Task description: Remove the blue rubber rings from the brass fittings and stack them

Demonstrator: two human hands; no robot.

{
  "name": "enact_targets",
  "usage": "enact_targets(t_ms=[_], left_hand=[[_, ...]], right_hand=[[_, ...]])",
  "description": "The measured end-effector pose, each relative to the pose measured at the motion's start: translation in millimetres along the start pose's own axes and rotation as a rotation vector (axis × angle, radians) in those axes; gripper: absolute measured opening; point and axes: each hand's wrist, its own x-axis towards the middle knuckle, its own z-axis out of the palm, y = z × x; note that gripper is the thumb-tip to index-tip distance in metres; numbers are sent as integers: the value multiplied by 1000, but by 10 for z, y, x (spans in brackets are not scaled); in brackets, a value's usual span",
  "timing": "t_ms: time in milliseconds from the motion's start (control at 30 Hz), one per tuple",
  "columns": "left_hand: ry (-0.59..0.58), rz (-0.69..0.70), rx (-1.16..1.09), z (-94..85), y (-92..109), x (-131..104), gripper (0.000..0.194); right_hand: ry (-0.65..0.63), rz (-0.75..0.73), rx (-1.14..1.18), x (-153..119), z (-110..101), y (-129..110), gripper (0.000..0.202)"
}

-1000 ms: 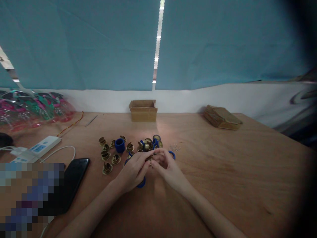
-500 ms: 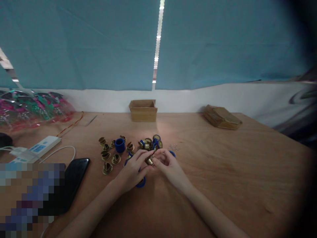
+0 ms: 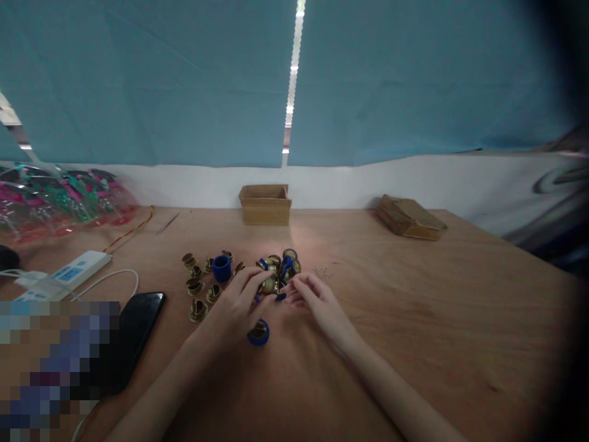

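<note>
My left hand (image 3: 240, 299) curls its fingers and thumb around a brass fitting with a dark blue edge (image 3: 280, 297), mostly hidden by the fingers. Close to that edge, my right hand (image 3: 317, 299) has its fingertips pinched together; whatever lies between them is too small to make out. Just beyond the hands is a cluster of brass pieces with blue rings (image 3: 289, 264). Another brass piece in a blue ring (image 3: 258, 332) lies below my left hand. Loose brass flanged pieces (image 3: 198, 310) and a blue ring stack (image 3: 221, 269) are to the left.
Small thin bits (image 3: 323, 271) lie right of the cluster. An open cardboard box (image 3: 265, 213) and a folded carton (image 3: 409, 218) stand at the back. On the left are a phone (image 3: 142, 331), a power strip (image 3: 76, 273), tweezers (image 3: 167, 223) and plastic-wrapped goods (image 3: 69, 199).
The brass fitting has turned, so its blue edge now faces my right hand. My left hand has shifted slightly left and up; my right fingertips have drawn closer together.
</note>
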Motion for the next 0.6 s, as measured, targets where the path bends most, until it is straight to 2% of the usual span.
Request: enact_targets(t_ms=[67,167,233,333,400,500,600], left_hand=[[-32,-66,54,-129,-25,-61,38],[-88,-223,110,-277,-60,-289,39],[-170,-312,121,-330,-74,-491,40],[-262,-421,109,-359,-68,-753,32],[-287,-454,96,-361,-56,-860,27],[-264,-453,99,-349,-62,-935,28],[-233,-424,126,-323,-130,-975,33]], right_hand=[[-4,-4,-35,5,-19,6,26],[-35,-30,-102,17,-33,24,22],[-82,-52,-153,17,-24,45,20],[-168,-121,-274,-22,20,79,15],[-228,-186,-388,-76,63,93,12],[-320,-296,-571,-174,132,109,10],[-346,-447,-776,-245,195,149,14]])
